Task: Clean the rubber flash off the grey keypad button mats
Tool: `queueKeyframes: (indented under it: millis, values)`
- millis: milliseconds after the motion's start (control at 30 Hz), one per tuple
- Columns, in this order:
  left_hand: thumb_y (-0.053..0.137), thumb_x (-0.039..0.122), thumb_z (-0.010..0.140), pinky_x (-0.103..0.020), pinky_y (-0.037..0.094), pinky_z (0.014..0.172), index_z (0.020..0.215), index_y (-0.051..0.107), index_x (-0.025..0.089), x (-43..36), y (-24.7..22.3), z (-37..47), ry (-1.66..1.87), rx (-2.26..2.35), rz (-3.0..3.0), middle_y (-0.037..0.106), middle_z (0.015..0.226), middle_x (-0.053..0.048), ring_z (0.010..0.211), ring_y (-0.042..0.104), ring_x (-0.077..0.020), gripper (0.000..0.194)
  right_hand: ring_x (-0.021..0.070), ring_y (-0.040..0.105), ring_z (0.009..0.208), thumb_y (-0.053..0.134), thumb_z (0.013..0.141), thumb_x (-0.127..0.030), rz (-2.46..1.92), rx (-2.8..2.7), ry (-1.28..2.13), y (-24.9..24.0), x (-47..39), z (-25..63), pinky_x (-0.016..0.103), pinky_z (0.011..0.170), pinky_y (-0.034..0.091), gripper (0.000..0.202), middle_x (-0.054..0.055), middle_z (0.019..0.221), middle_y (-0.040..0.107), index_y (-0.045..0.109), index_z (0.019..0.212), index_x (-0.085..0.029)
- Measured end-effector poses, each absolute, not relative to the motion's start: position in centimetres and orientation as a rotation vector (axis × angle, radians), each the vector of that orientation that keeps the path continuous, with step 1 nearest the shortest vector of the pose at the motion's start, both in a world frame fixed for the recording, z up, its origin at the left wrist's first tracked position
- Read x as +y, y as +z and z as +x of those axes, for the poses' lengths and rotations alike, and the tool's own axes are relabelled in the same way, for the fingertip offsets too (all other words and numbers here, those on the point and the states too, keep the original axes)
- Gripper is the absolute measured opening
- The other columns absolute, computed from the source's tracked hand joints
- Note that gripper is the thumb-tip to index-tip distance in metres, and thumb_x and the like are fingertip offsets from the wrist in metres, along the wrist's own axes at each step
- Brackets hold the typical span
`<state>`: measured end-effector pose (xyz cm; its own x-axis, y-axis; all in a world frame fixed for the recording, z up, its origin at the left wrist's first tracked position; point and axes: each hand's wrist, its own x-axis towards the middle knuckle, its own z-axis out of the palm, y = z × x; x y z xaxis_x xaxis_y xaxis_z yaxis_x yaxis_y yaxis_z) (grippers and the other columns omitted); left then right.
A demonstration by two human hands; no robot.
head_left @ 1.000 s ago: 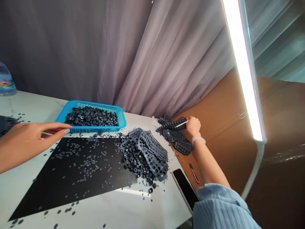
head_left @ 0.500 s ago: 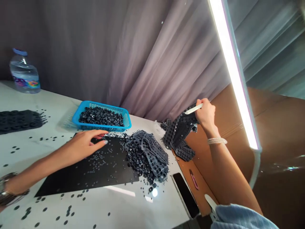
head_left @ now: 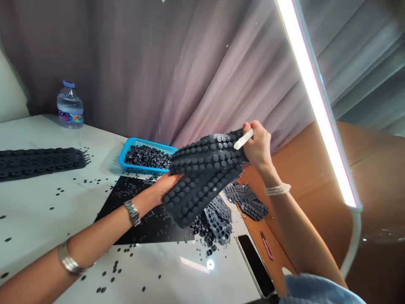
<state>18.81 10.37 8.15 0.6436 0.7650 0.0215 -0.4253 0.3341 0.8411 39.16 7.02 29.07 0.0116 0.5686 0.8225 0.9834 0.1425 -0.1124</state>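
Note:
My right hand (head_left: 257, 145) is closed on a bunch of black rubber sheets (head_left: 209, 154) covered in rows of round studs. A short white stick (head_left: 244, 139) also sticks out of that fist. The sheets are raised over the table and splay into an upper and a lower strip. My left hand (head_left: 167, 185) reaches in at their left end, and its fingers are hidden behind them. Below lies a pile of perforated black sheets (head_left: 220, 223) with small black rings. Behind my left hand stands a blue basket (head_left: 125, 162) filled with small black pieces.
A black mat (head_left: 117, 207) lies on the white table (head_left: 164, 291), with small black discs scattered about. Studded sheets (head_left: 41, 162) lie at left, more (head_left: 249, 200) at right. A phone (head_left: 257, 266), pink-handled tool (head_left: 267, 245), bottle (head_left: 70, 105) and lamp (head_left: 319, 101) surround the work.
My right hand has brought the studded sheets leftward, away from the sheets at the right edge. My left hand has moved from above the mat to the end of the raised sheets.

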Motion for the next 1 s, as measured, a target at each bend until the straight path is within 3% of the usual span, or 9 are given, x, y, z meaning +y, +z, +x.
queueKeyframes:
  millis: [100,200,333,400,533,700,800,900,1000]
  values:
    - [0.075,0.051,0.073,-0.034,0.055,0.069,0.109,0.067,0.015,11.0,9.3,22.9,0.679,0.405,0.923,0.075,0.089,-0.009,0.072,0.068,-0.0190,0.052,0.0140,0.044,0.060,0.041,0.096,-0.033,-1.734,-1.528,-0.787,28.9,8.1,44.8,0.030,0.063,0.032,0.027,-0.001,0.062,0.051,0.045,0.072,-0.022]
    - [0.070,0.056,0.075,-0.035,0.054,0.066,0.107,0.067,0.014,10.8,10.5,27.5,0.498,0.362,0.947,0.074,0.082,-0.008,0.067,0.067,-0.0196,0.053,0.0195,0.053,0.071,0.038,0.097,-0.033,-2.010,-1.384,-0.801,28.7,8.4,50.3,0.032,0.070,0.036,0.026,0.009,0.077,0.062,0.054,0.082,-0.019]
    - [0.079,0.026,0.070,-0.028,0.051,0.065,0.096,0.070,0.013,10.1,11.0,31.5,0.358,0.350,1.051,0.073,0.077,-0.005,0.064,0.065,-0.0140,0.030,0.0258,0.058,0.078,0.038,0.096,-0.035,-2.149,-1.278,-0.804,28.3,7.4,55.6,0.035,0.072,0.040,0.031,0.017,0.086,0.067,0.061,0.096,-0.014]
    - [0.075,0.019,0.072,-0.027,0.050,0.061,0.092,0.070,0.012,10.3,10.2,31.8,0.316,0.381,1.110,0.072,0.073,-0.002,0.059,0.063,-0.0130,0.021,0.0278,0.060,0.081,0.037,0.097,-0.038,-2.187,-1.226,-0.812,28.2,6.1,57.5,0.036,0.073,0.041,0.036,0.019,0.088,0.067,0.061,0.101,-0.012]
    - [0.074,0.009,0.062,-0.025,0.043,0.051,0.089,0.073,0.013,11.5,8.2,30.5,0.343,0.459,1.171,0.069,0.061,0.000,0.050,0.058,-0.0128,0.027,0.0288,0.061,0.082,0.031,0.098,-0.041,-2.210,-1.119,-0.822,28.7,2.5,59.7,0.038,0.075,0.041,0.043,0.019,0.088,0.067,0.062,0.102,-0.011]
    - [0.070,0.017,0.077,-0.024,0.049,0.062,0.102,0.071,0.014,12.2,10.4,32.6,0.480,0.358,1.163,0.071,0.078,-0.002,0.064,0.063,-0.0116,0.026,0.0220,0.058,0.067,0.040,0.094,-0.038,-2.205,-1.205,-0.767,29.5,-1.6,58.5,0.032,0.066,0.039,0.029,0.008,0.070,0.062,0.058,0.085,-0.018]
    - [0.061,0.033,0.092,-0.033,0.055,0.074,0.112,0.062,0.015,11.7,13.8,37.3,0.581,0.290,1.141,0.067,0.103,-0.006,0.084,0.065,-0.0153,0.028,0.0180,0.050,0.059,0.040,0.094,-0.037,-2.212,-1.289,-0.759,29.3,-3.9,56.9,0.030,0.060,0.035,0.028,0.003,0.061,0.054,0.049,0.071,-0.022]
    - [0.060,0.036,0.093,-0.041,0.055,0.084,0.123,0.057,0.017,11.0,16.3,42.3,0.690,0.248,1.093,0.061,0.120,-0.009,0.100,0.063,-0.0204,0.036,0.0159,0.044,0.055,0.045,0.090,-0.037,-2.237,-1.402,-0.805,28.4,-6.6,55.4,0.030,0.058,0.029,0.032,0.000,0.057,0.049,0.038,0.062,-0.024]
    - [0.060,0.036,0.093,-0.045,0.053,0.090,0.126,0.056,0.018,10.7,16.2,44.7,0.705,0.233,1.054,0.058,0.127,-0.010,0.108,0.061,-0.0230,0.038,0.0154,0.041,0.052,0.042,0.091,-0.043,-2.199,-1.514,-0.749,27.2,-9.2,53.8,0.030,0.055,0.026,0.037,-0.001,0.053,0.047,0.038,0.060,-0.025]
